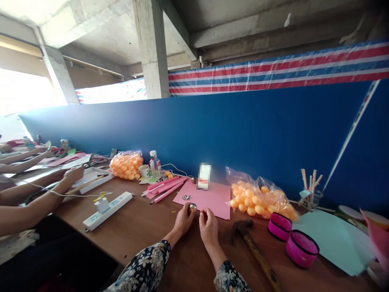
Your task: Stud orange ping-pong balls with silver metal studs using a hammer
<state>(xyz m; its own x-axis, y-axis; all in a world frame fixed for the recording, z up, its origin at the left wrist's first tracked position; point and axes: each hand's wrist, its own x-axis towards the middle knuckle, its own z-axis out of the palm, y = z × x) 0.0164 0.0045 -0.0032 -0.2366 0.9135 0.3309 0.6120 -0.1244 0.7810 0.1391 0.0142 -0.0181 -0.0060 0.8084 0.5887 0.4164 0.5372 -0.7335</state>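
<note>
From my feed, I see a concrete pillar [151, 52] rising at upper center and a bulb [287, 20] at upper right. A striped sheet [273, 69] runs above the blue partition [258, 125]. Left of center I have a bag of orange balls [126, 166], a cup [144, 171] and a bottle [155, 162] side by side, with pink rods [170, 187] near them. A white tray [91, 174] and a power strip [114, 210] sit at lower left. At lower right I make out more bagged balls [249, 198], a hammer [257, 254], two magenta bands [300, 256] touching or nearly so, and a pale teal sheet [334, 239].
</note>
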